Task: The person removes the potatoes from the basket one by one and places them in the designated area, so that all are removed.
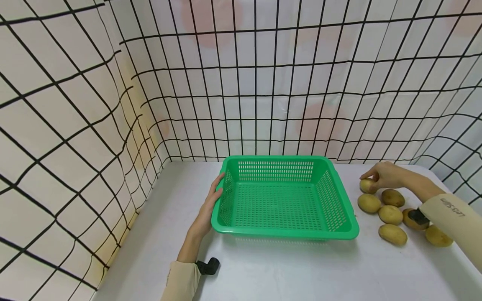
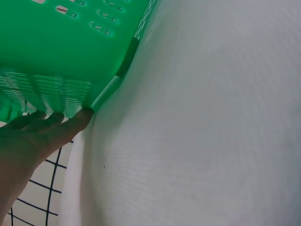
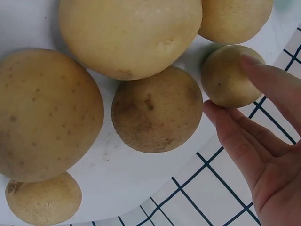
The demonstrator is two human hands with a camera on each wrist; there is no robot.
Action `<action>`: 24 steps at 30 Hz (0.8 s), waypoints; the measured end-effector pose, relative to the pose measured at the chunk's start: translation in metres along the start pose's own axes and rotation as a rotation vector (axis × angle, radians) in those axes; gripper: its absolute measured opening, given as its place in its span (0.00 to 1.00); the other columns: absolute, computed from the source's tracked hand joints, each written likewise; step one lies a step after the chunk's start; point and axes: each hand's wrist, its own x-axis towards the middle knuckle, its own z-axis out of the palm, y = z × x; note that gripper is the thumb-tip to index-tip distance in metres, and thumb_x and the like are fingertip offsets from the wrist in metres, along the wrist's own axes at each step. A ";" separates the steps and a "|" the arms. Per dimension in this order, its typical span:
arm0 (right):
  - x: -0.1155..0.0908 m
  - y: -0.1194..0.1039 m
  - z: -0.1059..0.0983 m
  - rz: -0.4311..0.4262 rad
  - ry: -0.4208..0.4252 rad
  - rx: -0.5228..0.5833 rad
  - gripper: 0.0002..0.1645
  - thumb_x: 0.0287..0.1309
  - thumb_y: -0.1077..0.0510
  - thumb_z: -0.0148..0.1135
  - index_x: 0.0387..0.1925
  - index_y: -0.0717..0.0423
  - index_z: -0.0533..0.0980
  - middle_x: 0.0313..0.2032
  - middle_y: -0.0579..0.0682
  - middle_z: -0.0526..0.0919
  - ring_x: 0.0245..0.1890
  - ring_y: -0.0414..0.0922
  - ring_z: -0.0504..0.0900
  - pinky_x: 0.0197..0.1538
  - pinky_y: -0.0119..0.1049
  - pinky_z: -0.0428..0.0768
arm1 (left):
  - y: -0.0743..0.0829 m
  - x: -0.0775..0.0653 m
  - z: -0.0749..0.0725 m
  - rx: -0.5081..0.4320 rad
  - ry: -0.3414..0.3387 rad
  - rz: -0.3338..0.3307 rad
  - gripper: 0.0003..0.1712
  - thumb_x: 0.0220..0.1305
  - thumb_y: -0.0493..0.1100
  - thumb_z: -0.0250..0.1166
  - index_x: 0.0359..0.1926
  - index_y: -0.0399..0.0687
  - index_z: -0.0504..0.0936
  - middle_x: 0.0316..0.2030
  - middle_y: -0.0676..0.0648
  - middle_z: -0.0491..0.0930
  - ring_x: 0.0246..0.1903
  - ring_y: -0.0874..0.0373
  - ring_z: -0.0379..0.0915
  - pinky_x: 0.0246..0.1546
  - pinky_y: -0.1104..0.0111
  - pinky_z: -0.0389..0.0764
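Note:
A green plastic basket [image 1: 278, 209] with slotted walls stands on the white table. My left hand [image 1: 205, 211] lies along its left side, the fingers stretched out against the outer wall; the left wrist view shows the fingertips [image 2: 84, 115] touching the slotted wall. Right of the basket, my right hand [image 1: 389, 175] pinches a small yellow potato [image 1: 367, 185] between thumb and fingers. In the right wrist view, that potato [image 3: 231, 77] sits between the thumb above and the fingers below. Right beside it lies a brownish potato [image 3: 157, 110].
Several more potatoes lie loose near the right hand, among them a pale one [image 1: 369, 203] and one nearest the front [image 1: 393, 234]. The right forearm passes over the rightmost ones. A black wire grid [image 1: 263, 83] encloses the table [image 1: 263, 271] at the back and sides.

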 end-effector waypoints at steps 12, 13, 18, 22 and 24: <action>0.001 -0.002 0.001 -0.011 0.031 0.020 0.27 0.49 0.61 0.79 0.53 0.66 0.84 0.40 0.56 0.90 0.40 0.49 0.85 0.42 0.47 0.85 | 0.000 0.001 -0.002 -0.011 -0.004 -0.002 0.31 0.83 0.58 0.37 0.81 0.77 0.45 0.83 0.53 0.39 0.81 0.45 0.37 0.76 0.36 0.46; 0.002 -0.002 0.002 -0.010 0.037 0.021 0.27 0.49 0.62 0.79 0.52 0.66 0.84 0.41 0.56 0.90 0.40 0.49 0.85 0.42 0.47 0.85 | 0.000 0.001 -0.002 -0.011 -0.005 -0.002 0.31 0.83 0.58 0.37 0.81 0.77 0.45 0.83 0.53 0.39 0.81 0.44 0.37 0.76 0.36 0.46; 0.001 -0.002 0.004 0.002 0.047 0.031 0.25 0.50 0.64 0.78 0.52 0.65 0.85 0.42 0.57 0.90 0.41 0.50 0.84 0.43 0.48 0.85 | -0.001 0.001 -0.002 -0.012 -0.006 0.002 0.30 0.83 0.58 0.37 0.81 0.77 0.45 0.83 0.54 0.39 0.81 0.45 0.36 0.76 0.35 0.44; -0.003 -0.004 0.004 0.018 0.041 0.051 0.27 0.50 0.65 0.77 0.54 0.66 0.83 0.44 0.59 0.89 0.44 0.54 0.84 0.46 0.52 0.85 | -0.001 0.001 -0.002 -0.015 -0.007 0.004 0.31 0.83 0.58 0.37 0.81 0.77 0.45 0.83 0.54 0.39 0.81 0.45 0.35 0.76 0.35 0.43; -0.005 -0.006 0.005 0.022 0.039 0.064 0.28 0.51 0.65 0.77 0.55 0.67 0.82 0.45 0.61 0.88 0.45 0.56 0.84 0.47 0.54 0.84 | -0.002 0.002 -0.002 -0.013 -0.006 0.003 0.31 0.82 0.58 0.37 0.81 0.76 0.46 0.83 0.54 0.38 0.81 0.45 0.35 0.76 0.35 0.42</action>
